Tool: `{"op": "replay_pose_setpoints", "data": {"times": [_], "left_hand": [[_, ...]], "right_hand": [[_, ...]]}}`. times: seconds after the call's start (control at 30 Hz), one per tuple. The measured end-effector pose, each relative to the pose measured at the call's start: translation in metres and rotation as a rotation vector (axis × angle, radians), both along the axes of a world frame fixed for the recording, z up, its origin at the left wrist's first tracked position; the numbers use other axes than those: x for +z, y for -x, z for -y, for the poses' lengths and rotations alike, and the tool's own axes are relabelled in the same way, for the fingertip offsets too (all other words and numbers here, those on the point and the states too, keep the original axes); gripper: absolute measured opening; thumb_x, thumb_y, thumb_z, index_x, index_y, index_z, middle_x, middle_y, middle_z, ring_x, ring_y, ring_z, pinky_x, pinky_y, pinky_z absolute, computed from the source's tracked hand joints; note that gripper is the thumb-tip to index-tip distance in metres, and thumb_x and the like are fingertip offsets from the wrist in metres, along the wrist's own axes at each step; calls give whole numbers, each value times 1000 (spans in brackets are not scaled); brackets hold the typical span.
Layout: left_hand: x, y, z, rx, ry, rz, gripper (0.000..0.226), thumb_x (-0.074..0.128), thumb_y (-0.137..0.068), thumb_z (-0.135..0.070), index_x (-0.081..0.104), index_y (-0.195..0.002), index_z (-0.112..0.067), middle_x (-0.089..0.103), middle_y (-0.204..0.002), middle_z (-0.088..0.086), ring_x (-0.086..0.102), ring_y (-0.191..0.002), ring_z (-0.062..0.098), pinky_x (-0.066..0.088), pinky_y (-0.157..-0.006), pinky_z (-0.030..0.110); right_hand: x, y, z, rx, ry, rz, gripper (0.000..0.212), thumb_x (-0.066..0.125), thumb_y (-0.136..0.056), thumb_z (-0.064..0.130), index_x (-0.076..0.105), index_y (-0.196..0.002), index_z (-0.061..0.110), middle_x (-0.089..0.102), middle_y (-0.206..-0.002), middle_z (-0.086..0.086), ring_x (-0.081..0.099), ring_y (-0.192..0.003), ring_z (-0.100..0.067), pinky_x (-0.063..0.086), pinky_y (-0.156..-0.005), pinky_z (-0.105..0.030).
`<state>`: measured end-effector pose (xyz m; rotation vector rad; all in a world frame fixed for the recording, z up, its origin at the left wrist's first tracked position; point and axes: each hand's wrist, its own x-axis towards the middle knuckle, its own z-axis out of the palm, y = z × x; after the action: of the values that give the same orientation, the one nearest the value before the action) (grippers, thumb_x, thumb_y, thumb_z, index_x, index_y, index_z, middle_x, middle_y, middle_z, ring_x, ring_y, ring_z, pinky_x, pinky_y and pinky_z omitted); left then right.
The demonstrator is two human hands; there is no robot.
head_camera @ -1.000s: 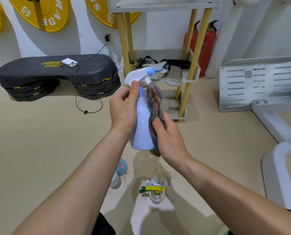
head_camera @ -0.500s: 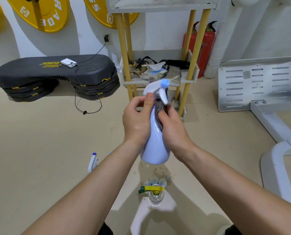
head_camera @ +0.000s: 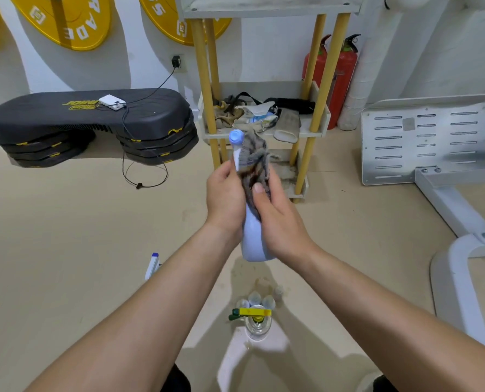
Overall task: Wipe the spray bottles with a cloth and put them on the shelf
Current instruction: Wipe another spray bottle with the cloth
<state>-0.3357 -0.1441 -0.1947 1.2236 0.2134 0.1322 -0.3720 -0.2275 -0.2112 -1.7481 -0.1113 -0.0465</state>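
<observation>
Holding the pale spray bottle (head_camera: 253,241) upright at the centre of the frame, my left hand (head_camera: 225,199) clenched around its neck, while my right hand (head_camera: 280,219) pressed the striped cloth (head_camera: 254,162) on it, below the shelf (head_camera: 264,131).

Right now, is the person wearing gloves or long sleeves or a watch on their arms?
No. Both arms are bare from the bottom of the picture up to the fingertips. The left hand and the right hand have no gloves, and no rings show. Neither wrist has a watch or band. No sleeve reaches into view, and there are no markings on the arms. The right thumbnail is short and plain.
</observation>
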Motion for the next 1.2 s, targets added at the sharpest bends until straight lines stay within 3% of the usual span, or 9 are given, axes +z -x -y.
{"op": "replay_pose_setpoints", "data": {"times": [0.43,0.53,0.63,0.73,0.8,0.9,1.0,1.13,1.2], "left_hand": [[3,-13,-32,-186,376,-128,21,56,-91,-30,62,-88,-10,61,-82,14,62,-75,28,54,-72,34],[-4,-7,-20,-227,361,-147,20,48,-94,-20,64,-94,-9,65,-87,12,65,-79,24,54,-75,31],[-5,-5,-18,-209,320,-80,11,52,-89,-13,62,-87,-7,60,-81,13,60,-75,25,53,-67,30],[-3,-7,-21,-175,243,-72,7,55,-79,-7,53,-73,-9,48,-72,9,50,-63,24,46,-59,30],[-1,-9,-23,-174,249,-78,12,53,-79,-4,50,-71,-12,45,-70,8,47,-61,23,44,-58,30],[2,-16,-32,-167,321,-108,6,60,-84,-15,55,-83,-11,51,-84,14,52,-81,30,49,-75,37],[-2,-27,-45,-143,373,-139,51,85,-72,-42,56,-103,-13,51,-109,17,52,-101,36,44,-103,51],[-4,-29,-51,-111,381,-143,34,60,-95,-44,64,-110,-14,58,-94,12,57,-89,29,47,-89,46],[-4,-26,-51,-103,362,-148,38,53,-100,-42,65,-117,-11,64,-95,13,62,-89,31,50,-89,46]], "right_hand": [[-4,25,-7,93,358,203,64,40,-96,43,22,-158,40,5,-170,10,3,-153,3,15,-118,-20],[5,8,-4,63,341,214,66,40,-93,43,21,-157,44,2,-170,12,1,-136,26,17,-109,-9],[3,-1,-3,62,288,193,68,39,-96,38,16,-160,38,8,-170,13,5,-139,25,14,-101,3],[-2,-1,-2,40,230,171,64,40,-101,32,17,-161,36,24,-166,12,20,-150,1,24,-114,-16],[-4,4,-1,31,205,156,60,38,-102,33,22,-159,38,33,-159,17,29,-143,7,26,-110,-11],[-7,17,0,22,228,130,59,34,-100,35,26,-158,36,38,-155,18,33,-131,14,23,-98,3],[-14,27,3,-2,269,150,61,32,-97,34,29,-158,31,42,-154,15,40,-134,4,30,-101,-3],[-20,27,6,-8,166,108,57,33,-93,27,47,-148,35,56,-95,26,51,-87,0,40,-78,-21],[-20,22,10,-66,111,80,49,35,-89,24,60,-132,26,57,-102,22,51,-94,4,41,-82,-18]]}}
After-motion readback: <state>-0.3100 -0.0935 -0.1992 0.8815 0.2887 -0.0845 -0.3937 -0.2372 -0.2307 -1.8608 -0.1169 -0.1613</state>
